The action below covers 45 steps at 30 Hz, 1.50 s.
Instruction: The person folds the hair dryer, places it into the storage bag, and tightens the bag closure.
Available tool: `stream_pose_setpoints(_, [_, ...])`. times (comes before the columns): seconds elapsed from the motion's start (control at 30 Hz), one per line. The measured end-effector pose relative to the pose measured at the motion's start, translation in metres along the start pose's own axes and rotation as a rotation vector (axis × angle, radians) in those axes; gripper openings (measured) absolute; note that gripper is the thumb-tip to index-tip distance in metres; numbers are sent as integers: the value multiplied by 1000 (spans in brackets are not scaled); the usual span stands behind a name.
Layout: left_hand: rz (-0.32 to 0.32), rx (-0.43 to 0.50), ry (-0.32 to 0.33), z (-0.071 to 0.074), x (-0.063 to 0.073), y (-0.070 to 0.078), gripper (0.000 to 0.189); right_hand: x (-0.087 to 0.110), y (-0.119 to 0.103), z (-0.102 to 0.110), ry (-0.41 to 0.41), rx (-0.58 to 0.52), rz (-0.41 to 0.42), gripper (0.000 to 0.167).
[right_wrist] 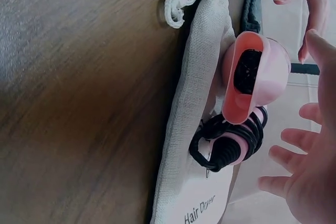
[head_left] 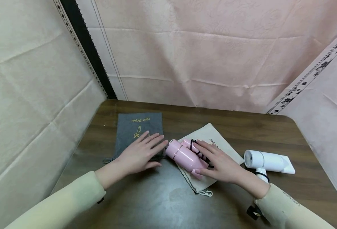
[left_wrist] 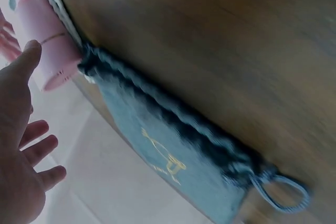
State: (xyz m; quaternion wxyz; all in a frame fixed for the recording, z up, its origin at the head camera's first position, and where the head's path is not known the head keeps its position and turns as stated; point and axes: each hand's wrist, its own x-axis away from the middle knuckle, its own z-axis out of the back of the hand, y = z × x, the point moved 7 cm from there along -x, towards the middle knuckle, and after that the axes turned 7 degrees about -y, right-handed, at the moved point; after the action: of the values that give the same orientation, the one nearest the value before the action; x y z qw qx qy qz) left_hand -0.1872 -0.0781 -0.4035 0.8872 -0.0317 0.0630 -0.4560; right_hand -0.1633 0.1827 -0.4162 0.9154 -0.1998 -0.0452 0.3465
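Observation:
A pink hair dryer (head_left: pixel 184 156) lies on a cream drawstring bag (head_left: pixel 227 150). Its black cord (right_wrist: pixel 254 135) is wound round the folded handle, and the flat nozzle faces the right wrist camera. My right hand (head_left: pixel 220 163) hovers at the dryer's right side, fingers spread and overlapping the cord in the head view; the right wrist view shows a gap between them. My left hand (head_left: pixel 138 155), fingers extended, is over the lower part of a dark grey drawstring bag (head_left: pixel 125 127) with gold hair dryer print. Its fingertips are close to the dryer's rear end (left_wrist: pixel 60 77).
A white hair dryer (head_left: pixel 271 161) with a black cord lies at the right of the wooden table (head_left: pixel 145 203), partly behind my right forearm. Pale cloth hangs behind the table (head_left: pixel 214 63) and along both sides.

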Motion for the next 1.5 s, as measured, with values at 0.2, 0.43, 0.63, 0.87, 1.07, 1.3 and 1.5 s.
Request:
stream_pose_setpoints(0.2, [61,24,-46,-2,16,-19,81,4,-1,-1,14,10,1,87])
stream_pose_setpoints(0.43, [145,119,-128,-16,32,-40,74,6,-2,-3,12,22,5,89])
stream_pose_setpoints(0.63, [160,149,-144,-26,44,-51,63,11,-3,-2,21,46,18,89])
stream_pose_setpoints(0.87, [124,176,-121,-34,51,-53,40,18,-3,0,37,83,31,87])
stream_pose_setpoints(1.07, [92,160,-100,-39,53,-50,26,24,-3,1,30,128,35,85])
stream_pose_setpoints(1.3, [99,159,-71,-42,54,-50,14,28,-3,0,20,150,38,85])
stream_pose_setpoints(1.5, [137,205,-62,-42,50,-54,9,31,-3,1,12,149,29,84])
